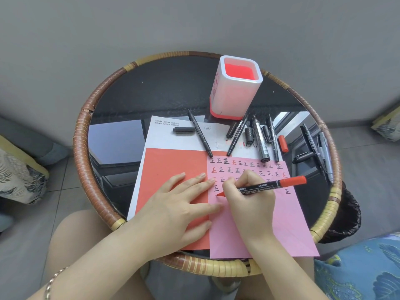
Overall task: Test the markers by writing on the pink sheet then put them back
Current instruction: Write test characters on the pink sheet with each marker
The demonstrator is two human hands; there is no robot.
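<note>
My right hand (249, 198) grips a red-ended black marker (268, 185), its red tip touching the pink sheet (281, 217) at the left edge below rows of written characters. My left hand (181, 204) lies flat with fingers spread across the red sheet (168, 165), fingertips reaching onto the pink sheet. Several black markers (259, 137) and loose caps lie beyond the sheets. One black marker (200, 134) rests on the white paper (164, 135) beside a black cap (184, 130). A red cap (283, 143) lies near them. The white and red pen holder (236, 89) stands upright at the back.
Everything sits on a round glass-topped table with a wicker rim (82, 131). More markers (318, 150) lie near the right rim. A black bag-lined bin (346, 215) stands right of the table. Cushions show at the left (17, 176) and lower right (363, 269).
</note>
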